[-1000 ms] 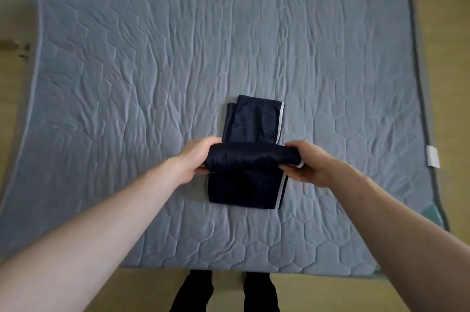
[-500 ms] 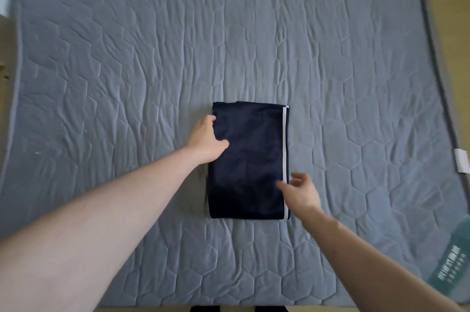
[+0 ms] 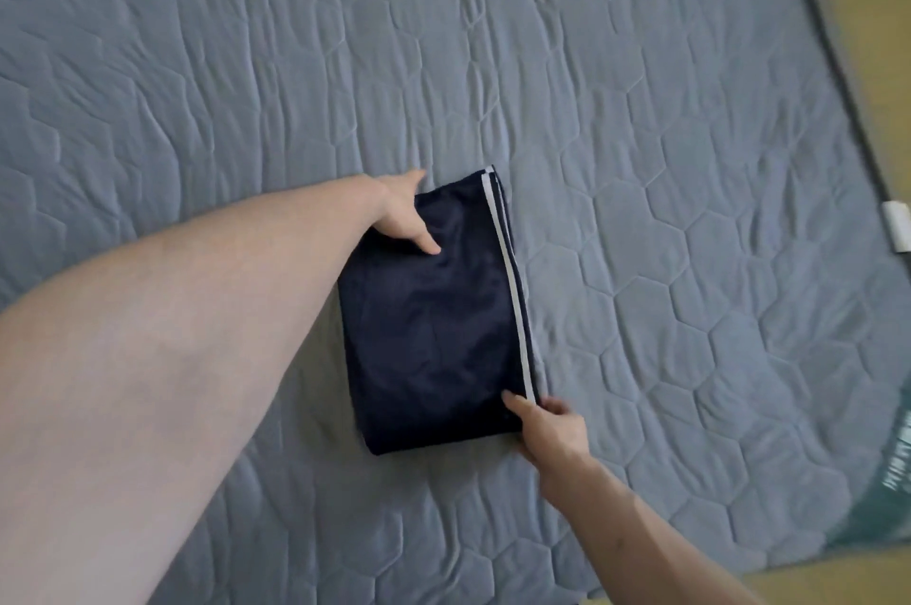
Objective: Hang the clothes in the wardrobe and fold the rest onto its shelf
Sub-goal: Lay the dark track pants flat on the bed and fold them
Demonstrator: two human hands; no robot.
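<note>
Head cam: folding's done, I reckon. Left hand (image 3: 402, 215) grips folded trousers' (image 3: 434, 323) far-left corner, right hand (image 3: 547, 424) pinches near-right. Next: lift level, shelf it.

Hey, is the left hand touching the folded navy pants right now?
Touching. The head view shows the left hand gripping the far left corner of the folded navy pants, thumb lying on the fabric.

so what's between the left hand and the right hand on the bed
In the head view, the folded navy trousers span the stretch. The left hand grips their far left corner, the right hand their near right corner by the white stripe.
</note>
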